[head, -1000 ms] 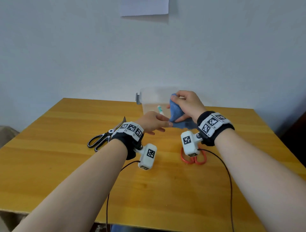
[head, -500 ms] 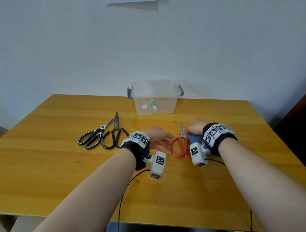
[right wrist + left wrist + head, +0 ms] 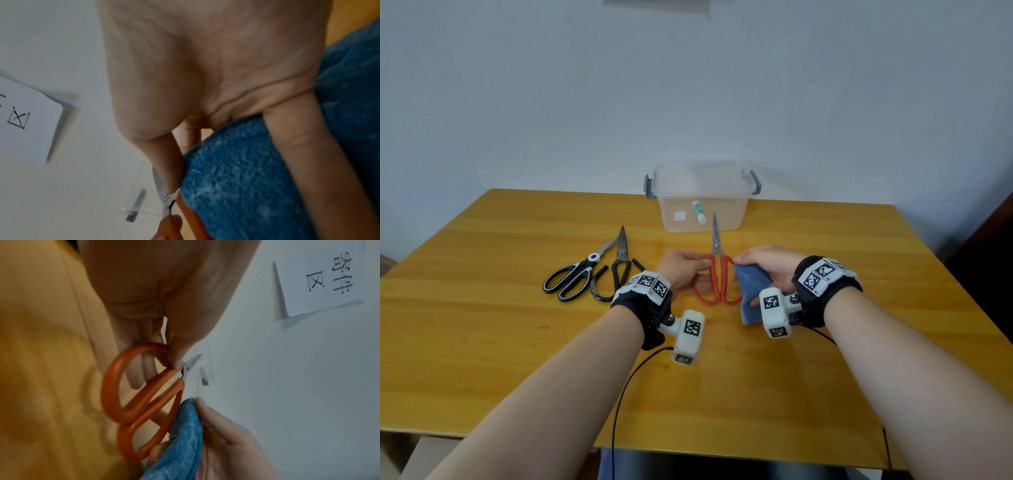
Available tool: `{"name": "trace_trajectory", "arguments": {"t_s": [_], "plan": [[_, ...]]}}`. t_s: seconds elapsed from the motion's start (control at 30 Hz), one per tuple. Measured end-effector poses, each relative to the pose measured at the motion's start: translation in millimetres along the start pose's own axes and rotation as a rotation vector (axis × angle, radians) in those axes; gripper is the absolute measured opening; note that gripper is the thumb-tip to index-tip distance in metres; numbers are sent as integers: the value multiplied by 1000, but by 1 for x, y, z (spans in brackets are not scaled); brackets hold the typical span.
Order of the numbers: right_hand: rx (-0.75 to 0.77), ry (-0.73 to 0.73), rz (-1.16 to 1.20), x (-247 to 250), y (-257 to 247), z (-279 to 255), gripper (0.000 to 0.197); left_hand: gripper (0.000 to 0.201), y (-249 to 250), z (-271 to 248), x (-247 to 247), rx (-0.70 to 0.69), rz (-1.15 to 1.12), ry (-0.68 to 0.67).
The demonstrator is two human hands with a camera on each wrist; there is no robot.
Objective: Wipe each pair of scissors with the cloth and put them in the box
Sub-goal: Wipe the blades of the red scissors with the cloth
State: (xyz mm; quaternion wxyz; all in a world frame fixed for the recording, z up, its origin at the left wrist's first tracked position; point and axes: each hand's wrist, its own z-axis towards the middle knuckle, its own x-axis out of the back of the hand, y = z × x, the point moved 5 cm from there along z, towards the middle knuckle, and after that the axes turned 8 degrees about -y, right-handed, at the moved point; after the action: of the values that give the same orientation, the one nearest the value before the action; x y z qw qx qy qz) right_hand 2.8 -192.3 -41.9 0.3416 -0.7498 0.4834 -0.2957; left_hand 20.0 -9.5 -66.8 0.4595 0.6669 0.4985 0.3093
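Red-handled scissors [image 3: 717, 274] [image 3: 141, 399] lie mid-table, blades pointing toward the clear plastic box [image 3: 736, 185]. My left hand [image 3: 683, 269] grips their left handle loop, thumb on top and fingers under it. My right hand [image 3: 770, 267] holds a folded blue cloth [image 3: 751, 291] [image 3: 246, 178] against the right handle loop. Black-and-white scissors [image 3: 575, 277] and black shears [image 3: 616, 270] lie to the left on the table. The box holds a small white and green tube [image 3: 698, 212].
The wooden table [image 3: 517, 342] stands against a pale wall. A sheet of paper with writing [image 3: 324, 277] hangs on the wall above the box. Cables run from both wrist cameras toward the table's near edge.
Both hands came down from near the box to the table. The left hand has taken hold of the red scissors' handle, and the right has brought the cloth beside them.
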Motion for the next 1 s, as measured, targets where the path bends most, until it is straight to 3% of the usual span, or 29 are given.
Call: {"name": "trace_trajectory", "arguments": {"t_s": [0.1,0.37,0.47,0.57,0.67,0.73,0.87,1.0], "plan": [[96,-69,52,-19,-17,-10,14,15,17,-9,17,-82,6,13],[210,-45,-157,-49,-57,-23,16,19,56,-34,77,-132,185,62],[210,3,-333,-49,-61,-25,18,16,65,-43,97,-128,260,115],[211,3,-382,-45,-57,-24,19,28,68,-49,107,-129,-10,98],[278,13,-270,-40,-54,-23,23,29,61,-49,108,-199,-757,71],[330,23,-199,-37,-55,-23,23,34,53,-47,104,-254,-1072,80],[428,68,-89,-33,-61,-20,24,34,30,-43,73,-98,-1133,114],[466,66,-2,-34,-66,-19,17,38,29,-37,32,74,-858,-114]]}}
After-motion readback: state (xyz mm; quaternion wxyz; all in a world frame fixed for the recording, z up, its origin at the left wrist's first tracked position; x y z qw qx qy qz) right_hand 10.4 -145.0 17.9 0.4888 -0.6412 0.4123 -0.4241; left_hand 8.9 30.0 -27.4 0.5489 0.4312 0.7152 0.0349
